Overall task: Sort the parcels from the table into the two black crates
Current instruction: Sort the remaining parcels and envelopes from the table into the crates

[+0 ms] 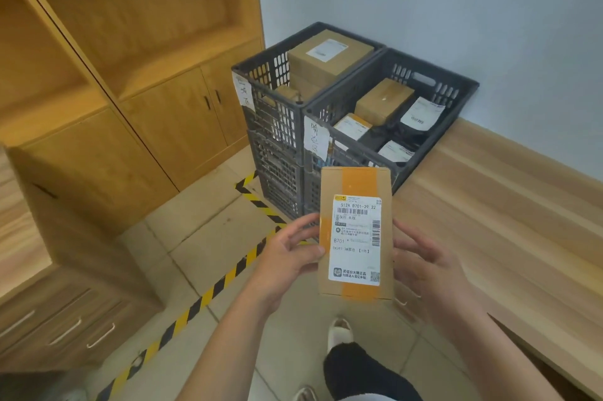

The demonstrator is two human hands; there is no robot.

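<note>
The left hand (293, 257) and right hand (424, 267) are gripping the long edges of a taped cardboard parcel (355, 182), keeping its shipping label (355, 237) facing the wearer, probably for reading. It is hanging in the air just before the left crate (261, 74) and right crate (456, 87), likely being matched against their handwritten tags (316, 136).

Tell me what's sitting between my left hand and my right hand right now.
The brown cardboard parcel fills that gap: the left hand grips its left edge and the right hand its right edge. The head view shows this.
</note>
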